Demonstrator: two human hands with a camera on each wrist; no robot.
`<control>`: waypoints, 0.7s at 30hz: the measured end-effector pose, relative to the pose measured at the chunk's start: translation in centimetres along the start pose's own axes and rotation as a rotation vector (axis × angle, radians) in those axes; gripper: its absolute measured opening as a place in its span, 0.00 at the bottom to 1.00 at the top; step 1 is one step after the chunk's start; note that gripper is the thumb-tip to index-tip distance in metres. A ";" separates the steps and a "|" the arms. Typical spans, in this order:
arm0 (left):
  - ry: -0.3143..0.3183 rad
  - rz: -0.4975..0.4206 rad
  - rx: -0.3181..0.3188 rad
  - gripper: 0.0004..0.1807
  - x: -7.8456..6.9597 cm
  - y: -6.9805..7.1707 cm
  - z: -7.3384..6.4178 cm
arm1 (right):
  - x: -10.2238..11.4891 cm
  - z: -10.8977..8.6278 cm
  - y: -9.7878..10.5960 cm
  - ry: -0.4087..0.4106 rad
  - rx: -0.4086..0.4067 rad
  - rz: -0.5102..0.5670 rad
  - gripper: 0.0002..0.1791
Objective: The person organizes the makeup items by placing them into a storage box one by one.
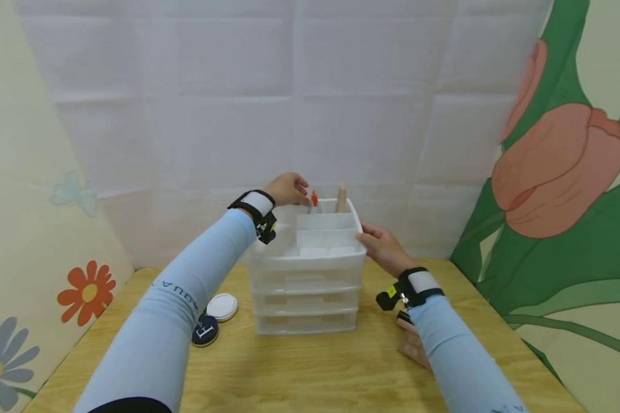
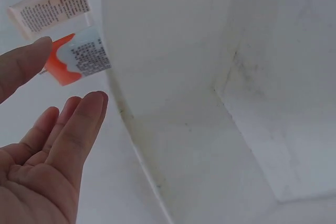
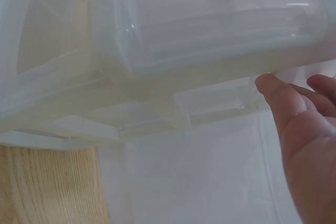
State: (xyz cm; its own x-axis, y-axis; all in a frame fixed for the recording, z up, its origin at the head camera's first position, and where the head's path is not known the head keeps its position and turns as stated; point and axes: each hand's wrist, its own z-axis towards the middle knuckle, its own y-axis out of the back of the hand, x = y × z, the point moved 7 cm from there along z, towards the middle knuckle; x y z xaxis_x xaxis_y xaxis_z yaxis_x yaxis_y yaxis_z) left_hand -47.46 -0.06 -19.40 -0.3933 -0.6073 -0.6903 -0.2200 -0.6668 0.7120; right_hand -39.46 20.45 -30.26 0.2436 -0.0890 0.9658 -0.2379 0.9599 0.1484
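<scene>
A white plastic drawer organizer stands on the wooden table, its top divided into compartments. My left hand is over its back left part, thumb and fingers spread apart around a small orange-and-white tube. That tube stands in a rear compartment, its orange end upward, right by the thumb tip. Beside it a beige tube leans upright. My right hand rests against the organizer's right rim near the front corner; in the right wrist view its fingers are fairly straight along the side.
Left of the organizer lie a white round lid and a dark round case with a pale letter. A beige item lies partly hidden under my right forearm. A white cloth hangs behind the table.
</scene>
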 end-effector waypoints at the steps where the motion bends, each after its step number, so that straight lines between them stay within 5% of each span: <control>1: -0.001 -0.011 0.000 0.31 -0.2 0.3 -0.2 | 0.0 0.0 0.1 -0.002 0.000 -0.007 0.31; 11: -0.045 -0.121 0.009 0.31 -2.4 3.0 -1.8 | 0.1 0.2 0.9 0.012 0.014 -0.009 0.32; 21: -0.068 -0.129 -0.003 0.29 -3.6 5.7 -3.9 | -0.2 0.1 1.7 -0.007 -0.004 0.047 0.32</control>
State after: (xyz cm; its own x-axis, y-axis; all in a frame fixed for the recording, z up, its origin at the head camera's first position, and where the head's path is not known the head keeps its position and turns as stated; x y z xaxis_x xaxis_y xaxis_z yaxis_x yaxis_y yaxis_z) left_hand -43.82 -3.29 -13.37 -0.4213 -0.4857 -0.7659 -0.2703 -0.7388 0.6173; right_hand -40.05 22.10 -30.16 0.2256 -0.0459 0.9731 -0.2448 0.9642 0.1022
